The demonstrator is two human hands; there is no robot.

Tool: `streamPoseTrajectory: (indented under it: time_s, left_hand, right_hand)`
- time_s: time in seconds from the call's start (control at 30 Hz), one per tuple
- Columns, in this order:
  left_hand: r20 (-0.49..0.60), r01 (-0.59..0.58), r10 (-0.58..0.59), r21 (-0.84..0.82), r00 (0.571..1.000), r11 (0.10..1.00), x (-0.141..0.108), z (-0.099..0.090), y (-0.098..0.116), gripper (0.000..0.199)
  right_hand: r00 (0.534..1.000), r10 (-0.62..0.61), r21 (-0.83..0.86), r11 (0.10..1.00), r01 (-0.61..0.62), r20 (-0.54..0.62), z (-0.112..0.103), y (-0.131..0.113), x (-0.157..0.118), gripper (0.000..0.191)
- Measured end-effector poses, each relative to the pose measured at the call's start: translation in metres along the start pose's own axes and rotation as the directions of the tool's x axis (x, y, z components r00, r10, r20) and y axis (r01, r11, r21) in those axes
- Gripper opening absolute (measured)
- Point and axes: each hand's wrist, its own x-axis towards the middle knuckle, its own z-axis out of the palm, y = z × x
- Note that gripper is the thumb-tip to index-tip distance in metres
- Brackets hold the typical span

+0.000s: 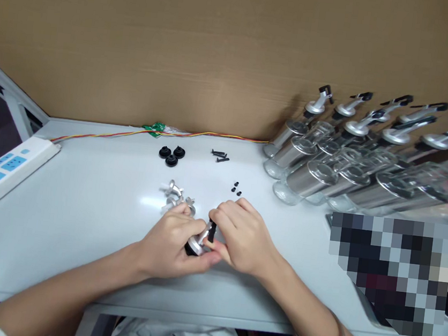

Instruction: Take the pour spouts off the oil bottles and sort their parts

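head view: our left hand [177, 244] grips a silver, flanged metal spout [195, 247] above the flat pale-grey table [92, 218], our right hand [246, 236] pinches a slim black plastic flap [212, 232]; probably mid-fitting, so next needs steady alignment imo.

The pale worktop [81, 216] carries three round black stoppers [171, 160]. Left of the stoppers lies a white power strip [9, 170]; behind them, a green wrapper [155, 129] and red-and-yellow wires [211, 133]. To their right lie slim black pieces [223, 160], tiny black caps [236, 184] and, farther right, glass bottles [320, 176]. Nearer the front edge than the stoppers lie silver metal spouts [173, 188].
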Motion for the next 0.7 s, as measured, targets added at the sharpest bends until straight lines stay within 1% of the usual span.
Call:
streamPoseTrajectory:
  time_s: [0.07, 0.1, 0.13, 0.17, 0.2, 0.23, 0.27, 0.3, 0.4, 0.47, 0.53, 0.57, 0.63, 0.67, 0.7]
  left_hand:
    - [-0.017, -0.002, 0.002, -0.024, 1.000, 1.000, 0.000, 0.001, 0.002, 0.037]
    - [-0.023, -0.017, 0.016, -0.022, 1.000, 1.000, -0.001, 0.001, 0.003, 0.034]
    - [-0.018, -0.050, 0.050, -0.008, 0.999, 0.999, -0.001, 0.001, 0.004, 0.032]
    - [-0.012, -0.089, 0.089, 0.008, 0.996, 0.996, -0.001, 0.001, 0.005, 0.029]
    - [-0.006, -0.124, 0.124, 0.020, 0.992, 0.992, -0.001, 0.000, 0.006, 0.027]
    - [-0.003, -0.150, 0.150, 0.027, 0.989, 0.988, -0.001, 0.000, 0.006, 0.026]
    - [-0.005, -0.159, 0.159, 0.032, 0.987, 0.987, -0.001, -0.001, 0.006, 0.024]
    - [-0.014, -0.148, 0.149, 0.036, 0.989, 0.988, -0.001, -0.001, 0.004, 0.023]
    - [-0.035, -0.080, 0.082, 0.073, 0.996, 0.994, -0.003, -0.002, -0.003, 0.019]
    - [-0.030, 0.031, -0.029, 0.075, 0.999, 0.997, -0.005, -0.001, -0.008, 0.021]
    - [-0.029, 0.149, -0.148, 0.040, 0.989, 0.988, -0.007, 0.001, -0.012, 0.026]
    - [-0.031, 0.180, -0.179, 0.021, 0.983, 0.983, -0.008, 0.002, -0.014, 0.028]
    - [-0.028, 0.175, -0.174, 0.006, 0.984, 0.985, -0.008, 0.002, -0.015, 0.026]
    - [-0.020, 0.156, -0.156, 0.016, 0.988, 0.988, -0.008, 0.002, -0.015, 0.023]
    - [-0.008, 0.137, -0.137, 0.036, 0.991, 0.990, -0.007, 0.001, -0.014, 0.019]
  right_hand:
    - [1.000, -0.013, -0.022, 1.000, 0.013, 0.006, 0.000, -0.002, -0.002, 0.045]
    - [1.000, -0.004, 0.008, 1.000, 0.004, -0.014, 0.000, -0.002, -0.003, 0.045]
    - [0.998, 0.037, 0.077, 0.996, -0.033, -0.049, 0.000, -0.003, -0.004, 0.046]
    - [0.990, 0.109, 0.177, 0.980, -0.093, -0.087, 0.000, -0.003, -0.005, 0.046]
    - [0.972, 0.205, 0.290, 0.943, -0.165, -0.113, -0.001, -0.002, -0.006, 0.045]
    - [0.944, 0.309, 0.387, 0.889, -0.243, -0.117, -0.002, -0.001, -0.007, 0.045]
    - [0.909, 0.404, 0.449, 0.834, -0.320, -0.102, -0.003, 0.001, -0.008, 0.043]
    - [0.877, 0.474, 0.467, 0.795, -0.387, -0.080, -0.004, 0.003, -0.008, 0.039]
    - [0.811, 0.583, 0.385, 0.762, -0.520, -0.057, -0.005, 0.018, -0.005, 0.023]
    - [0.768, 0.640, 0.345, 0.729, -0.592, -0.035, -0.003, 0.033, -0.002, 0.017]
    - [0.720, 0.693, 0.307, 0.679, -0.667, 0.031, 0.003, 0.051, 0.001, 0.014]
    - [0.701, 0.709, 0.263, 0.663, -0.701, 0.077, 0.006, 0.061, 0.003, 0.014]
    - [0.680, 0.716, 0.110, 0.672, -0.732, 0.156, 0.015, 0.080, 0.008, 0.017]
    - [0.681, 0.705, 0.027, 0.691, -0.722, 0.198, 0.020, 0.089, 0.010, 0.017]
    - [0.684, 0.695, -0.020, 0.705, -0.709, 0.220, 0.024, 0.096, 0.012, 0.017]
